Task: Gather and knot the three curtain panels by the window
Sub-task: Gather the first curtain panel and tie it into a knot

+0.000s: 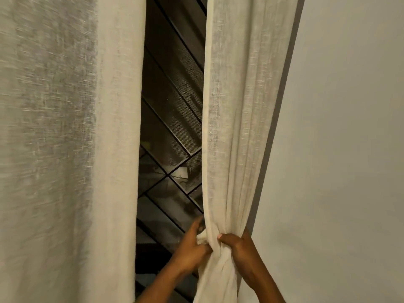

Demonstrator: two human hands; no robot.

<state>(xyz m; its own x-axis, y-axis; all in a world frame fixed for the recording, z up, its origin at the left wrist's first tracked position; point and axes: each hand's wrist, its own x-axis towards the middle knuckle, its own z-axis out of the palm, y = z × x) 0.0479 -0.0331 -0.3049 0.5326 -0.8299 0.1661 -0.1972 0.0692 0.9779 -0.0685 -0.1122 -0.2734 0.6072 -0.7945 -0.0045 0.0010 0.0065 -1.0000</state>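
A cream linen curtain panel [240,106] hangs on the right of the window and is bunched into a narrow bundle low down. My left hand [192,252] grips the bundle from its left side. On the bundle's right side, my right hand [237,248] clamps the same gathered fabric, thumb across the front. Below the hands the cloth [216,278] hangs twisted and loose. A second cream panel [70,138] hangs flat on the left, untouched. No third panel is in view.
Between the panels shows a dark window [172,119] with a black diagonal metal grille. A plain pale wall [345,149] fills the right side, close beside the gathered panel.
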